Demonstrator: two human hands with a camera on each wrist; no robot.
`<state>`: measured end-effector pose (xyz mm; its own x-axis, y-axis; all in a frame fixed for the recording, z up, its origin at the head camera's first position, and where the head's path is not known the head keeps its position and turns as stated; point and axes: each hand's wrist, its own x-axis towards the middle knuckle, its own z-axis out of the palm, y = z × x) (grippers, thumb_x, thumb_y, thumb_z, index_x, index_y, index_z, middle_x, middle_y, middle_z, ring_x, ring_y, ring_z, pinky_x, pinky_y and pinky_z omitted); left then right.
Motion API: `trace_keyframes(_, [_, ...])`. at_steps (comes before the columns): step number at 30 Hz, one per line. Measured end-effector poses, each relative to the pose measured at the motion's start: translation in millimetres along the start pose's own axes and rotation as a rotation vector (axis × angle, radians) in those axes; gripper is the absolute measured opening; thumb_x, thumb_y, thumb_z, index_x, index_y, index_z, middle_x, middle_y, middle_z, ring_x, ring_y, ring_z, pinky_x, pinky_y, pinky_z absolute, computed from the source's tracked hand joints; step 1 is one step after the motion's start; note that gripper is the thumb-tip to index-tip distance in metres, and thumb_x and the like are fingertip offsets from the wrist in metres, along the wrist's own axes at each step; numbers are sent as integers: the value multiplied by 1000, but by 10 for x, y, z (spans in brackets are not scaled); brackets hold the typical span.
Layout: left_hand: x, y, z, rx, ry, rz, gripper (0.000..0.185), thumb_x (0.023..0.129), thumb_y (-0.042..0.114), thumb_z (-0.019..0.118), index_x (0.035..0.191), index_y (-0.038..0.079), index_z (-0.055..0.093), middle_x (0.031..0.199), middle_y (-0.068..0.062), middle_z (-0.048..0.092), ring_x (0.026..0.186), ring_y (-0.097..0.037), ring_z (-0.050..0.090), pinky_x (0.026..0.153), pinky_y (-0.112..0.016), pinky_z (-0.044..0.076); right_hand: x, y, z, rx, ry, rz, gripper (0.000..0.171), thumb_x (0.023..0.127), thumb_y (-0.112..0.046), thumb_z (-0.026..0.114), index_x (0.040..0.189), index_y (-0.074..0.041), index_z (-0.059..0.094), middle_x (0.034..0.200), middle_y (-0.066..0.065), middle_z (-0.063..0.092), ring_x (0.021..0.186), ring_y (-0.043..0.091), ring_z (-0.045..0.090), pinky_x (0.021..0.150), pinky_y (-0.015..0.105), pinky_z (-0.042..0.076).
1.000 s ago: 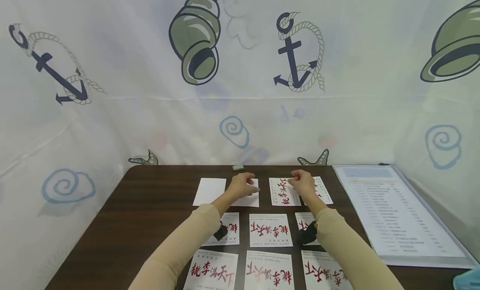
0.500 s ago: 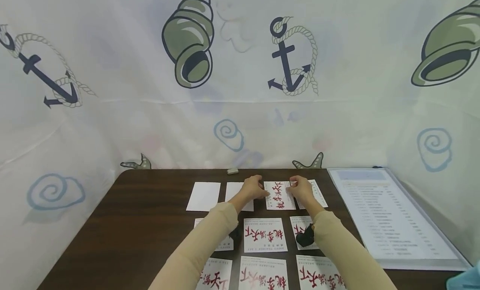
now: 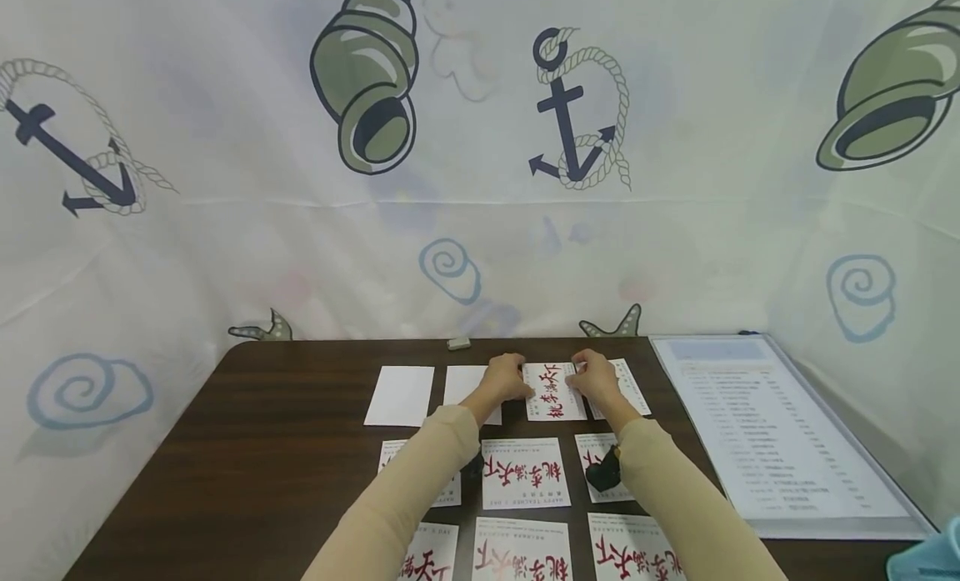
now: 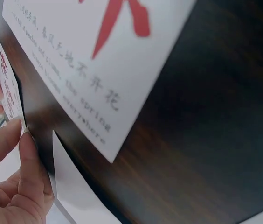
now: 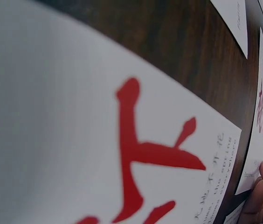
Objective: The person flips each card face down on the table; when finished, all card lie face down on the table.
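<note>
A white card with red Chinese characters (image 3: 553,393) lies in the back row, its writing running sideways, between my two hands. My left hand (image 3: 504,381) pinches its left edge; in the left wrist view the thumb and forefinger (image 4: 28,154) meet at that edge. On the opposite side my right hand (image 3: 597,383) pinches the right edge, thumb and fingers showing at the border of the right wrist view. Partly under the left hand is a blank white card (image 3: 463,383). Another printed card (image 3: 632,388) is half hidden behind the right hand.
Another blank card (image 3: 399,396) lies farther left. Nearer rows hold several printed cards, including a middle one (image 3: 525,474); sleeves cover some. A framed sheet of text (image 3: 795,439) lies at right on the dark table (image 3: 225,464). A small light block (image 3: 458,343) sits at the back edge.
My left hand has moved right from the blank card to the printed card's left edge. My right hand has shifted slightly onto its right edge. The head view has turned slightly.
</note>
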<state>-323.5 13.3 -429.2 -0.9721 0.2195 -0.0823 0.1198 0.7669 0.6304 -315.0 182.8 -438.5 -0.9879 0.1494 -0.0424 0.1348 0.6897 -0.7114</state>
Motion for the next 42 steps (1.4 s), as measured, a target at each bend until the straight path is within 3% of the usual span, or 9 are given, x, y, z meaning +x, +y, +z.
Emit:
trace_keyframes(10, [5,-4,-15,-7,-19,8,63,73,12,80,129,-1,53,81,-6,62,70,-15,51,68,-29,47,4,8,-10,18,-10,-3,36,80,-3,67,114,4,54,86,12,54,75,22,51,65,30,43])
trace_keyframes(18, [18,-24,0,27,-6,41,61,73,12,80,128,-1,54,79,-5,60,71,-16,49,70,-31,46,-35,23,-16,133,35,-41,31,84,2,63,113,2,53,94,15,55,85,26,52,73,34,44])
trace_keyframes(22, [18,-26,15,36,-2,52,61,74,11,79,128,-1,54,79,-5,59,70,-16,51,68,-30,46,-55,34,-33,202,81,-94,27,84,4,61,110,3,55,88,14,56,80,22,51,68,29,41])
trace_keyframes(29, [-39,-7,-12,41,41,94,58,72,13,81,123,-1,56,104,-15,58,102,-29,54,85,-39,47,-45,70,-77,374,66,-135,26,85,9,57,110,6,55,86,12,55,73,12,49,61,19,42])
trace_keyframes(33, [-67,-15,-86,-63,72,98,55,73,10,80,121,2,55,111,-15,56,101,-29,56,85,-40,48,-44,54,-114,450,43,-146,26,86,8,56,112,6,54,86,11,55,73,11,49,66,22,46])
trace_keyframes(39, [-87,-81,-186,-293,67,105,55,77,5,76,126,7,52,96,-8,58,80,-19,58,67,-29,50,-84,9,-148,565,-12,-134,30,88,5,56,118,5,50,84,4,54,73,8,50,70,24,49])
trace_keyframes(42, [-94,-118,-224,-418,50,122,53,78,1,73,127,5,53,90,-7,55,75,-16,53,68,-27,53,-107,-9,-143,603,-24,-125,32,88,5,57,119,4,50,82,0,54,71,7,51,68,24,48])
